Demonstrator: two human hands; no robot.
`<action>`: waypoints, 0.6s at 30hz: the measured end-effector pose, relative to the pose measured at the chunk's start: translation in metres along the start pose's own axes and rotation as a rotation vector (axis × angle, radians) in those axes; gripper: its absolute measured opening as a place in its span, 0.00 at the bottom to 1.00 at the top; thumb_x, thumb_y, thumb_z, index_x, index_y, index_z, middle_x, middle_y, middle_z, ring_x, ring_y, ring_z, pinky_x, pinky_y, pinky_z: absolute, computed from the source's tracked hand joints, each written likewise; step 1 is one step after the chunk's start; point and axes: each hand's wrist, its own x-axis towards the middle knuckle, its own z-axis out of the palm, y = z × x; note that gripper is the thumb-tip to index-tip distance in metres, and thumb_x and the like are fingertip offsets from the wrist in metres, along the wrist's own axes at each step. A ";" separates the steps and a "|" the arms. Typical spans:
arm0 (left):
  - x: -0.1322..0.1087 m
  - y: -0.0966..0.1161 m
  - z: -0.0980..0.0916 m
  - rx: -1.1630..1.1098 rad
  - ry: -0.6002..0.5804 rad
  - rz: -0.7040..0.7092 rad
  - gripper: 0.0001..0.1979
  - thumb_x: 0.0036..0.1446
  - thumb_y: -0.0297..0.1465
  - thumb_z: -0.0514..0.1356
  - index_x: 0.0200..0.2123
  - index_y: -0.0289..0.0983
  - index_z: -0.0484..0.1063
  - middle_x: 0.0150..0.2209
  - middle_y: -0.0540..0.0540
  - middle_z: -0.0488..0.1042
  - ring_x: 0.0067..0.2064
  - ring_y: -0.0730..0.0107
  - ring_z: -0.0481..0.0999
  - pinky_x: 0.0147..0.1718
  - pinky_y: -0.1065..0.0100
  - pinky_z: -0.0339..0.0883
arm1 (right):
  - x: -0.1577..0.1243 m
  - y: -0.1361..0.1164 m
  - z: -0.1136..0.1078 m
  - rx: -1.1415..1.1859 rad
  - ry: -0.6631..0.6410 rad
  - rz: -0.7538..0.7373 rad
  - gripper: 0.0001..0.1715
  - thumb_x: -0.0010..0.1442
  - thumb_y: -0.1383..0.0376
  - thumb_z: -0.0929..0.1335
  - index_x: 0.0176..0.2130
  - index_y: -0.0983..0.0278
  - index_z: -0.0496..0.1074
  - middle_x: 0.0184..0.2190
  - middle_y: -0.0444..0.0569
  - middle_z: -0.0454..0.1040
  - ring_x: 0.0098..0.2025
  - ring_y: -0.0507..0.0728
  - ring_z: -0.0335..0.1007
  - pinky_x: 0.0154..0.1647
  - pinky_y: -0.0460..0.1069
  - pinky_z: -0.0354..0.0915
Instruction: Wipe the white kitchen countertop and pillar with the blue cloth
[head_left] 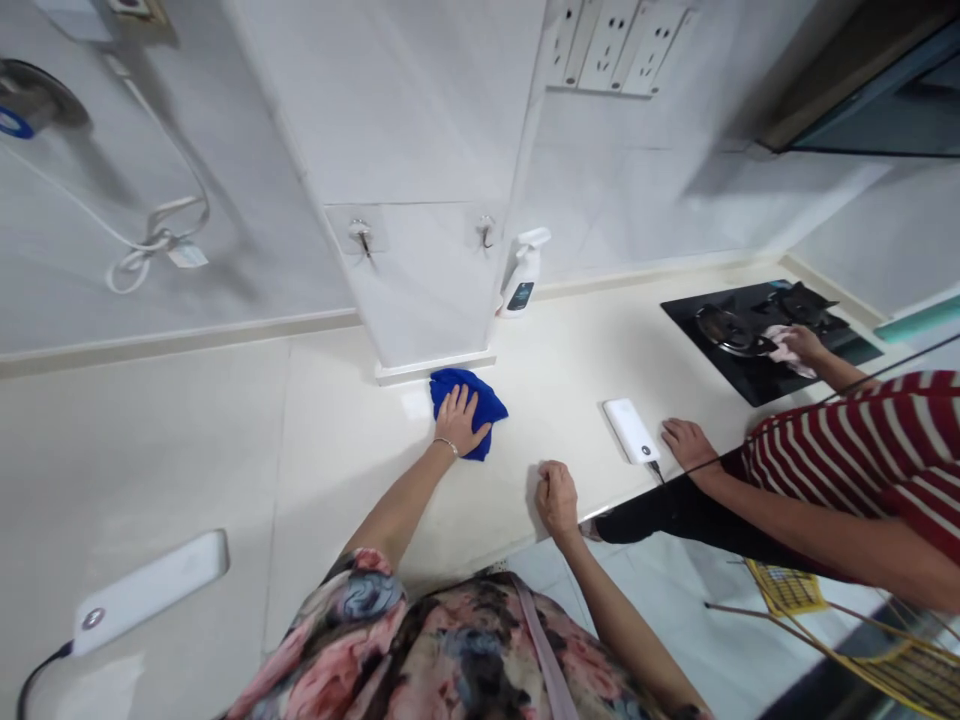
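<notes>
My left hand (460,420) lies flat on a crumpled blue cloth (491,405), fingers stretched out and pressing it to the cream countertop (337,430). The cloth touches the foot of a white tiled pillar (435,300). Near the counter's front edge my right hand (557,500) rests on the surface, its fingers curled into a loose fist with nothing visible in them. A white spray bottle (523,275) stands beside the pillar, beyond both hands.
A white power bank (630,430) lies right of my right hand; another (154,590) lies at left. A person in a striped top (862,440) wipes the black gas stove (750,340) with a pale cloth (791,348). A yellow rack (787,588) stands below.
</notes>
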 end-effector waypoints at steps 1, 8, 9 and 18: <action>-0.010 0.005 0.003 -0.009 0.013 0.045 0.41 0.66 0.50 0.53 0.73 0.31 0.59 0.76 0.33 0.49 0.78 0.45 0.43 0.75 0.46 0.39 | 0.000 0.000 0.000 0.001 0.004 0.002 0.17 0.57 0.77 0.59 0.41 0.59 0.65 0.39 0.49 0.70 0.43 0.59 0.67 0.48 0.54 0.68; -0.100 0.070 0.031 -0.098 -0.053 0.398 0.42 0.64 0.53 0.56 0.73 0.33 0.59 0.77 0.34 0.48 0.78 0.46 0.44 0.74 0.45 0.43 | 0.000 0.000 0.000 0.027 0.014 0.030 0.18 0.56 0.77 0.59 0.41 0.59 0.66 0.39 0.49 0.70 0.43 0.59 0.68 0.48 0.55 0.69; -0.108 0.077 0.032 -0.108 -0.067 0.415 0.42 0.64 0.53 0.56 0.73 0.33 0.59 0.77 0.34 0.48 0.78 0.46 0.45 0.74 0.46 0.43 | -0.001 0.000 0.000 0.034 0.017 0.034 0.19 0.55 0.77 0.59 0.42 0.59 0.66 0.39 0.49 0.71 0.43 0.59 0.68 0.48 0.55 0.69; -0.144 0.045 0.012 -0.120 -0.020 0.288 0.32 0.68 0.46 0.56 0.71 0.42 0.62 0.76 0.42 0.54 0.77 0.52 0.50 0.73 0.46 0.50 | -0.009 0.005 -0.004 0.121 0.034 0.069 0.19 0.57 0.75 0.59 0.44 0.59 0.67 0.41 0.50 0.70 0.44 0.59 0.69 0.49 0.56 0.70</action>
